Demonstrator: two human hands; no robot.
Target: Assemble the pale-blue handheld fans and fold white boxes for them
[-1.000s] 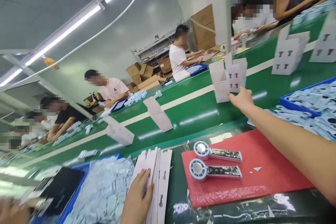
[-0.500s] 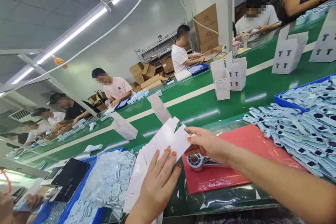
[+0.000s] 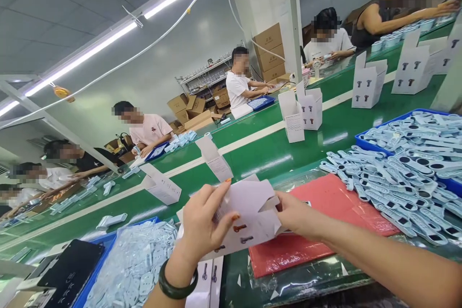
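Observation:
My left hand (image 3: 202, 219) grips the left side of a white cardboard box (image 3: 249, 207), thumb on its near face and fingers over the top. Small fan pictures are printed on that face. The box looks partly unfolded, with loose flaps at its right end. There, my right hand (image 3: 298, 214) is closed on the flaps, its fingertips partly hidden behind the card. Under my left wrist lie more flat printed boxes (image 3: 205, 279). A red mat (image 3: 335, 197) lies beneath and behind my right forearm.
Light-blue handle parts (image 3: 404, 183) are heaped at right, beside a blue tray (image 3: 371, 147) of more. Bagged light-blue pieces (image 3: 137, 260) fill a bin at left. Opened white boxes (image 3: 368, 84) stand along the green conveyor belt (image 3: 249, 159). Several people sit across it.
The flat carton has been lifted off the stack, turned to show its printed face and partly opened out. My left hand now grips it instead of lying flat on it. The view has shifted.

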